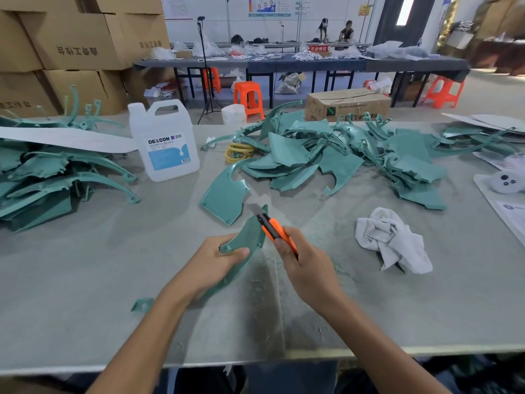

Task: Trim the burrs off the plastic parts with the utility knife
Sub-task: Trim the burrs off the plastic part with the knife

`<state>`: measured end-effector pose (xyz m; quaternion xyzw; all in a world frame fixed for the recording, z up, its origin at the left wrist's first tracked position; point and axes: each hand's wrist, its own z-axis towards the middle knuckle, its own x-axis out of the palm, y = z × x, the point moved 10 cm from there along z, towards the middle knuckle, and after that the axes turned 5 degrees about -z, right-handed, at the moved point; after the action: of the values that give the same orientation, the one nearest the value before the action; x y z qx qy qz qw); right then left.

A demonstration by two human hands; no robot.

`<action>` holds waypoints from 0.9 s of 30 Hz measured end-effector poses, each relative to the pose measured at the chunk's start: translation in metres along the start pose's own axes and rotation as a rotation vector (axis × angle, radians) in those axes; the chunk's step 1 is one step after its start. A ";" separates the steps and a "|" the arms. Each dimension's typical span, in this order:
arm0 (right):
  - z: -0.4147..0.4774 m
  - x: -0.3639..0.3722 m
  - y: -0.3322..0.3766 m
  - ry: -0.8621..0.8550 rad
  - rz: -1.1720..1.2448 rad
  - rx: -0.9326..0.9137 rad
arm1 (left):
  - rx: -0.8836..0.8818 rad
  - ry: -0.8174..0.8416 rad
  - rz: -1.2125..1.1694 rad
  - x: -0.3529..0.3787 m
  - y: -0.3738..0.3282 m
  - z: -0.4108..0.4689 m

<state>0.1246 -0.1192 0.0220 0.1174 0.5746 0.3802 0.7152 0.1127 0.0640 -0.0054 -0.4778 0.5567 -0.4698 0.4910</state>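
Plastic part (244, 237), teal and curved, is nearer than the white jug (164, 140), a bit to its right. Left hand (210, 265) curls fingers and thumb tight around it. Right hand (306, 268) grips the orange utility knife (274, 227), with the blade by the part's top edge. Right of the jug lies a big pile of teal parts (341, 160).

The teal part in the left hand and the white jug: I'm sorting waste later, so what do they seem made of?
The teal part looks like moulded plastic, matte and evenly coloured, with thin walls and small bosses. The white jug looks like translucent plastic, faintly glossy, with a moulded-in handle; probably, not certainly.
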 end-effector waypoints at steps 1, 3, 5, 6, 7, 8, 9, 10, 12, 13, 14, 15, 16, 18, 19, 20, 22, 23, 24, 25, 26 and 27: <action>0.000 -0.001 -0.002 -0.005 0.026 0.006 | 0.005 0.010 0.009 0.002 0.000 -0.001; 0.000 -0.002 -0.001 -0.004 0.032 -0.011 | 0.008 0.012 0.034 0.002 0.000 -0.002; 0.005 -0.001 -0.002 -0.002 0.021 -0.015 | 0.005 0.002 0.043 0.001 0.001 -0.002; 0.010 -0.002 -0.007 -0.002 0.015 0.014 | 0.007 -0.004 0.033 0.000 0.001 -0.002; 0.016 -0.003 -0.015 0.006 0.008 0.066 | 0.010 -0.006 0.023 0.001 0.000 -0.002; 0.020 -0.005 -0.026 0.024 -0.001 0.128 | 0.014 -0.002 0.021 0.002 0.000 -0.003; 0.022 -0.006 -0.037 0.041 -0.004 0.179 | 0.022 0.005 0.030 0.004 -0.001 -0.003; 0.021 -0.007 -0.045 0.048 0.015 0.209 | 0.029 0.010 0.046 0.006 -0.001 -0.003; 0.015 -0.010 -0.049 0.013 0.124 0.211 | 0.038 0.012 0.066 0.005 -0.002 -0.003; 0.011 -0.011 -0.044 -0.017 0.190 0.191 | 0.038 0.009 0.060 0.004 -0.001 -0.003; 0.007 -0.011 -0.037 -0.037 0.251 0.164 | 0.032 0.010 0.050 0.003 -0.001 -0.003; 0.004 -0.010 -0.031 -0.042 0.296 0.134 | 0.026 0.014 0.047 0.004 0.000 -0.003; 0.002 -0.006 -0.025 -0.031 0.315 0.109 | 0.022 0.016 0.050 0.005 0.000 -0.003; 0.002 0.004 -0.022 0.004 0.279 0.103 | 0.017 -0.010 0.041 0.003 0.000 -0.003; 0.003 0.008 -0.025 0.015 0.250 0.132 | 0.014 -0.023 0.025 0.002 0.000 -0.004; 0.004 0.011 -0.033 0.026 0.226 0.182 | 0.015 -0.023 0.012 0.002 -0.001 -0.004; 0.006 0.015 -0.049 0.045 0.205 0.290 | 0.021 -0.003 0.021 0.005 -0.004 -0.007; 0.003 0.017 -0.055 0.047 0.244 0.333 | 0.022 -0.003 0.037 0.006 -0.005 -0.009; 0.001 0.018 -0.058 0.046 0.343 0.372 | 0.030 -0.011 0.061 0.006 -0.007 -0.010; -0.001 0.021 -0.058 0.052 0.491 0.419 | 0.047 -0.019 0.103 0.006 -0.011 -0.011; -0.003 0.025 -0.057 0.070 0.654 0.480 | 0.072 -0.022 0.173 0.006 -0.016 -0.012; -0.005 0.029 -0.056 0.094 0.805 0.554 | 0.107 -0.018 0.267 0.008 -0.022 -0.014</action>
<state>0.1446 -0.1390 -0.0346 0.4988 0.5950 0.4639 0.4266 0.0994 0.0541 0.0167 -0.3768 0.5850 -0.4250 0.5789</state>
